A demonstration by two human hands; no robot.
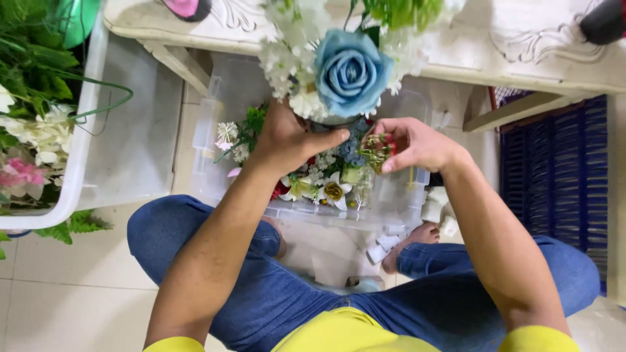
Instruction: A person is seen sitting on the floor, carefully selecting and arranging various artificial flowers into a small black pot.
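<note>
**Two hands at a bunch of artificial flowers over a clear bin**

The left hand [287, 140] is curled around the gathered stems just under a bouquet [339, 58], thumb stretched toward the right and fingers wrapped out of sight behind; it is closed on the bunch, not spread. The right hand [411, 143] is pinched narrow, fingertips [390, 166] and thumb closed on a small sprig [376, 151] of tiny green and reddish buds, held just beside the left thumb and touching or nearly touching the stems.

The bouquet rises toward the camera: a large blue rose [350, 72] with smooth, tightly spiralled, fabric-like petals, ringed by frothy clusters of small white blossoms [283, 55] and some yellow-green foliage at the top edge.

Directly beneath the hands sits a clear plastic bin [215, 124], rectangular with soft translucent walls, holding loose flowers [326, 186]: white lily shapes with yellow centres, bluish clumps, bits of red and green leaves.

The person sits cross-legged on a pale tiled floor [59, 280] in blue jeans [274, 306], with a bare foot [420, 234] showing near the bin's right corner beside small white scraps [385, 244].

Above, a cream carved tabletop [535, 52] with scrolled relief runs across the frame. To the left, a white tub [85, 150] holds ferny greenery, white and pink blooms. To the right stands a dark blue slatted crate [554, 169].
</note>
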